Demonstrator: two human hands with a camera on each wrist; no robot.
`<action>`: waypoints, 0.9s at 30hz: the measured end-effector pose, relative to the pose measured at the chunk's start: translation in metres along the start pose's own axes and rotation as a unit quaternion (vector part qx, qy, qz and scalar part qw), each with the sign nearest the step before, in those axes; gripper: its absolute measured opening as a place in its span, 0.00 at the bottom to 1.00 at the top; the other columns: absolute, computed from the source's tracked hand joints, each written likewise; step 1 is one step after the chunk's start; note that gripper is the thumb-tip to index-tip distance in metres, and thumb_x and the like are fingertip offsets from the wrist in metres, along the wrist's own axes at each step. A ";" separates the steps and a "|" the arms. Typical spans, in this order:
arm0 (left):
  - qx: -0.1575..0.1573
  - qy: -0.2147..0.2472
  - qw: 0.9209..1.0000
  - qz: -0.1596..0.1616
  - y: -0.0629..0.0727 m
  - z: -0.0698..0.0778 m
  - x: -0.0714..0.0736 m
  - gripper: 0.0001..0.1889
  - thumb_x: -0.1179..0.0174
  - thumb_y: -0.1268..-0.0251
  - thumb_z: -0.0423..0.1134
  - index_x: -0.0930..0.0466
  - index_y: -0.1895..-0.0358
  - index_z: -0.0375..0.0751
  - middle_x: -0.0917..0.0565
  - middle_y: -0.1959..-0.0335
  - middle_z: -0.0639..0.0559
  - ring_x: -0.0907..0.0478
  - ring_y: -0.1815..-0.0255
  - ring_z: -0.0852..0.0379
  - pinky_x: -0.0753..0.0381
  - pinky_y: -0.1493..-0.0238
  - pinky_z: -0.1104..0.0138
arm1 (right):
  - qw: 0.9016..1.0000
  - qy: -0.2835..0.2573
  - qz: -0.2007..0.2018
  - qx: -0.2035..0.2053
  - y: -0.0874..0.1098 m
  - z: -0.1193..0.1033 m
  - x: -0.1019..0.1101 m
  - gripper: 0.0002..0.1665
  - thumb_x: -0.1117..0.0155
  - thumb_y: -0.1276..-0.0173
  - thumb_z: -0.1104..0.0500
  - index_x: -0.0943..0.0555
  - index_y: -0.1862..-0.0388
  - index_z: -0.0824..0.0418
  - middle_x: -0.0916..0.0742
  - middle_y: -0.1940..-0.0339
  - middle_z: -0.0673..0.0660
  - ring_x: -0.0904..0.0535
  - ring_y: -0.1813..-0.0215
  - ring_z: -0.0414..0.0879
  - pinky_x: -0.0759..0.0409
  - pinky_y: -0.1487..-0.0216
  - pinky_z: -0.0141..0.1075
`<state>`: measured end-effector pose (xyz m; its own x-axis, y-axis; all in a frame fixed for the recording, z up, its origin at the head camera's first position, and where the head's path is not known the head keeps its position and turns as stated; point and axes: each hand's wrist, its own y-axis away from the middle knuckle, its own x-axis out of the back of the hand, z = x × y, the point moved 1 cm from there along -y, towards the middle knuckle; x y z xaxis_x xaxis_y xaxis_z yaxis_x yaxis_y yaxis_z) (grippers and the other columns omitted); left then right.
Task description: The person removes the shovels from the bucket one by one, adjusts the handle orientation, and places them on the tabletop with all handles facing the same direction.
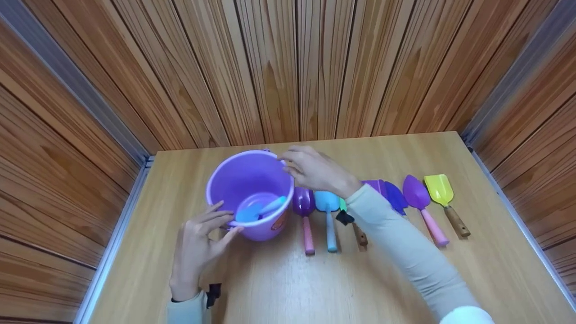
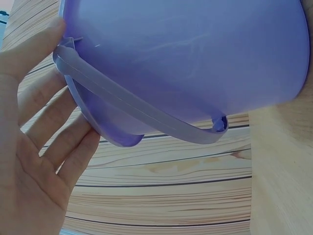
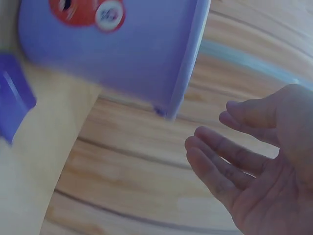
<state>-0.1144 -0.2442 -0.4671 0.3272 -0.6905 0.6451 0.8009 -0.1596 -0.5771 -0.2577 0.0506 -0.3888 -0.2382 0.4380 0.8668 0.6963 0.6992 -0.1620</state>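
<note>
A purple toy bucket (image 1: 252, 175) stands on the table, its handle (image 2: 146, 110) hanging down the outer side. My left hand (image 1: 198, 245) grips the near-left rim, thumb and fingers on either side of it. Inside the bucket lies a blue toy shovel (image 1: 249, 213), leaning towards the near right wall. By the far right rim is my right hand (image 1: 310, 168), its fingers loosely bent. The right wrist view shows that right hand (image 3: 249, 161) apart from the bucket, with nothing in it.
Right of the bucket lie a purple scoop (image 1: 303, 202), a light blue shovel (image 1: 327, 202), a purple trowel (image 1: 416, 193) and a yellow shovel (image 1: 438, 188). My right sleeve (image 1: 396, 238) partly covers other tools, including a dark blue one (image 1: 395, 195). Wood-panelled walls (image 1: 279, 67) enclose the table.
</note>
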 end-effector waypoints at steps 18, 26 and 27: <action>0.002 -0.004 1.000 -0.007 -0.005 0.001 0.000 0.18 0.19 0.41 0.49 0.06 0.52 0.44 0.06 0.53 0.50 0.13 0.35 0.47 0.15 0.36 0.51 | 0.963 0.071 -0.242 -0.099 -0.040 -0.044 -0.060 0.24 0.35 0.19 0.51 0.19 0.29 0.57 0.11 0.50 0.56 0.15 0.54 0.48 0.10 0.48 0.42; 0.007 -0.010 1.000 -0.007 0.000 0.001 0.001 0.17 0.18 0.41 0.48 0.05 0.52 0.45 0.06 0.54 0.50 0.13 0.36 0.47 0.15 0.36 0.49 | 0.923 0.146 -0.332 -0.127 -0.059 -0.058 -0.075 0.19 0.33 0.21 0.56 0.18 0.35 0.59 0.16 0.55 0.55 0.19 0.53 0.49 0.14 0.50 0.39; 0.009 -0.009 1.000 -0.008 0.000 0.002 0.001 0.17 0.19 0.40 0.48 0.05 0.52 0.45 0.06 0.54 0.50 0.13 0.36 0.48 0.15 0.35 0.50 | 0.920 0.157 -0.334 -0.127 -0.060 -0.060 -0.077 0.19 0.34 0.20 0.56 0.18 0.35 0.59 0.17 0.55 0.55 0.20 0.54 0.49 0.14 0.49 0.39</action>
<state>-0.1132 -0.2441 -0.4656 0.3234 -0.6745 0.6637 0.8153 -0.1574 -0.5573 -0.2405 -0.0588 -0.4175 -0.4913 -0.2556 0.8326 0.6110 0.5801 0.5386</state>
